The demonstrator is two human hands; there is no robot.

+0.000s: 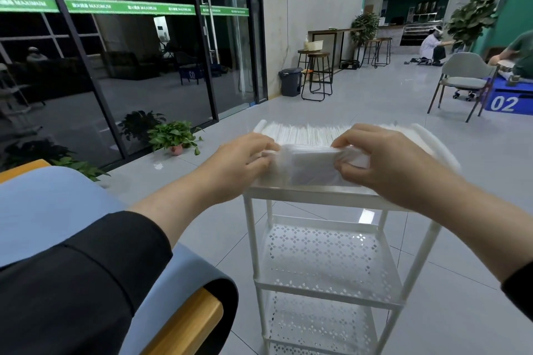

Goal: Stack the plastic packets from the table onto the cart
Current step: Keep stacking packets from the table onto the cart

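The left hand (245, 158) and the right hand (375, 164) each gripped one end of a plastic packet (308, 164), fingers curled round the bunched film at the two short ends. The packet lay across the near edge of the top shelf of the white cart (314, 200), at or just above the shelf surface; contact with the shelf could not be confirmed. Behind it, a row of white packets (317, 132) already filled the far part of the same shelf, standing close together, with a rolled white edge visible at either end.

Handling assessment: the film wrinkled and gathered under the fingers, so the packet was judged soft and compliant, not rigid. The contents appeared flat, white and light; the hands showed no sign of strain. The film looked glossy and was likely slippery, so a grip at the two ends, as seen, was judged the sound hold; a one-handed hold at the middle would probably let it sag or slide. Fragility appeared low.

Surface: the cart was a light, thin-legged frame with perforated lower shelves (323, 262), both bare of packets as far as seen. It was judged liable to shift if pushed.

At the left, a blue-covered table (57, 210) with a wooden edge stood near the cart; no packets showed on its visible part. The floor (360, 101) was glossy pale tile. Glass doors (144, 52), potted plants (173, 135), stools (317, 72) and a bin (290, 81) stood well apart, and other persons sat at the far right.
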